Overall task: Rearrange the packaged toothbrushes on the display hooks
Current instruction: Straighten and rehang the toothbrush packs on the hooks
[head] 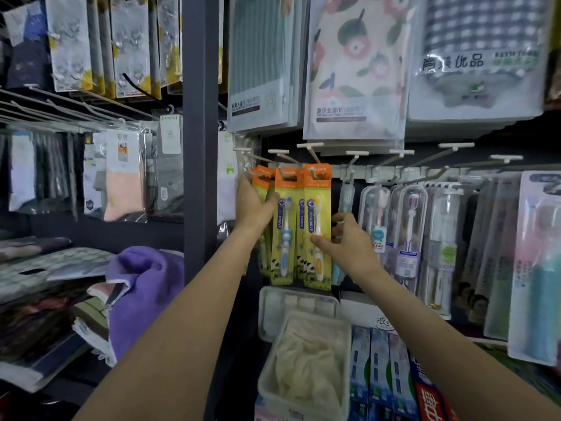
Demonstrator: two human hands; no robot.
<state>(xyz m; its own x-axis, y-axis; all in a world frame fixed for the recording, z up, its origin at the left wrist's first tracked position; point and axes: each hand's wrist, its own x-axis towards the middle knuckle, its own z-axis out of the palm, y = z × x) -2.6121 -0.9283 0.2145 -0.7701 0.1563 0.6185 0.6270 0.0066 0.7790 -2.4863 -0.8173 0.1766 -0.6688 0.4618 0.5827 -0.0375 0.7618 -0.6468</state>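
On the hooks under the towel packs, left hand (253,205) grips the leftmost orange pack (261,189), right hand (343,238) pinches the yellow-brush pack (317,226); a sideways tug could tear a hang hole and drop a pack.

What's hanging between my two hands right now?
In the head view, the orange-and-yellow carded pack with a blue toothbrush hangs between the left hand and the right hand.
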